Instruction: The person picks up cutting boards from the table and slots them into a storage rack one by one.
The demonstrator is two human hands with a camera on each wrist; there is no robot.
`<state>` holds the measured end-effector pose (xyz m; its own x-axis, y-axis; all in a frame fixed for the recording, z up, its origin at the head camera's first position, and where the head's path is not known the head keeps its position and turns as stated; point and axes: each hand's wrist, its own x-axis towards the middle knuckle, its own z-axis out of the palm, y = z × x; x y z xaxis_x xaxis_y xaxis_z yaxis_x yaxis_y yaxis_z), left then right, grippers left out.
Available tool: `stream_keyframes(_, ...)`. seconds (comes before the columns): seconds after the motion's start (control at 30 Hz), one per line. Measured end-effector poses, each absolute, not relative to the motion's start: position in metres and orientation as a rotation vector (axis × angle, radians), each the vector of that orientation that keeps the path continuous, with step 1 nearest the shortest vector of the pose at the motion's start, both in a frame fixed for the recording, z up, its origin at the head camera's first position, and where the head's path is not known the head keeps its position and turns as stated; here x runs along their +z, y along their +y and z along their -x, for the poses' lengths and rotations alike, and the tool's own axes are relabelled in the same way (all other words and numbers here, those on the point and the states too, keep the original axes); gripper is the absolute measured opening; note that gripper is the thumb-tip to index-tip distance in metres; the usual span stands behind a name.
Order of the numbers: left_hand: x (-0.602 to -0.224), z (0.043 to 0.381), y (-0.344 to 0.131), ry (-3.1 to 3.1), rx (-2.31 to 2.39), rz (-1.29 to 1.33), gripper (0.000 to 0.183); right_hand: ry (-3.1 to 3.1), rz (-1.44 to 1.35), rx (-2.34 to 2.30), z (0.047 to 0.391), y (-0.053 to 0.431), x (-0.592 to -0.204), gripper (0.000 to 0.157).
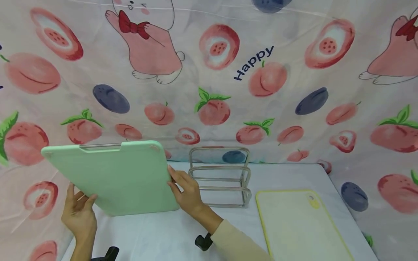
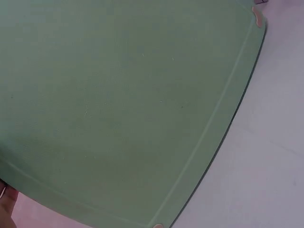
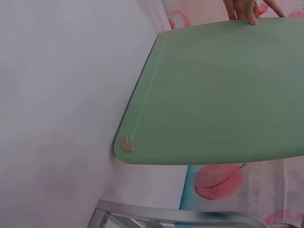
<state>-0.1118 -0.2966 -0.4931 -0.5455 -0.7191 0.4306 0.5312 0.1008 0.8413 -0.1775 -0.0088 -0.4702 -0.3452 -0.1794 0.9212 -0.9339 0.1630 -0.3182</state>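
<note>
Two boards [image 1: 111, 177] [image 1: 298, 228], one metal rack [image 1: 222, 188]

The green board [image 1: 114, 177] is looking like matt plastic — largely smooth, but showing tiny flecks close up — while its corner pads [image 3: 127, 144] are appearing rubbery and the strip [image 1: 99, 145] on its edge is giving a metallic gleam. The rack [image 1: 225, 168] is shining like smooth bare metal, and the pale board [image 1: 294, 221] is presenting a smooth, plastic-looking face. The printed backdrop [image 1: 183, 76] is showing creases and a faint sheen, cloth or film being hard to tell, while the beige sleeve [image 1: 240, 242] is looking like matt cloth.
</note>
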Motion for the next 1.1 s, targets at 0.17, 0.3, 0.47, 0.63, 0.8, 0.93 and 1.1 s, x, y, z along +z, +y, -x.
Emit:
stream_keyframes(0.17, -0.491, 0.114, -0.294, -1.248, -1.721, -0.165, 0.066, -1.654, -1.098, 1.257, 0.183, -0.009, -0.465, 0.07)
stream_keyframes(0.3, -0.487, 0.117, -0.293, -1.344, -1.615, -0.219, 0.064, -1.616, -1.107, 1.266, 0.187, -0.008, -0.46, 0.072)
stream_keyframes(0.47, -0.479, 0.125, -0.294, -1.448, -1.466, -0.24, 0.062, -1.619, -1.083, 1.288, 0.193, -0.005, -0.452, 0.073)
stream_keyframes(0.63, -0.471, 0.134, -0.292, -1.374, -1.486, -0.182, 0.06, -1.605, -1.055, 1.294, 0.201, -0.004, -0.448, 0.072)
stream_keyframes(0.8, -0.464, 0.143, -0.285, -1.394, -1.435, -0.216, 0.06, -1.58, -1.058, 1.322, 0.213, 0.0, -0.445, 0.08)
stream_keyframes(0.93, -0.458, 0.151, -0.277, -1.388, -1.404, -0.221, 0.059, -1.566, -1.074, 1.367, 0.221, 0.006, -0.441, 0.083)
stream_keyframes(1.1, -0.45, 0.16, -0.268, -1.352, -1.407, -0.225, 0.058, -1.58, -1.04, 1.382, 0.227, 0.012, -0.436, 0.077)
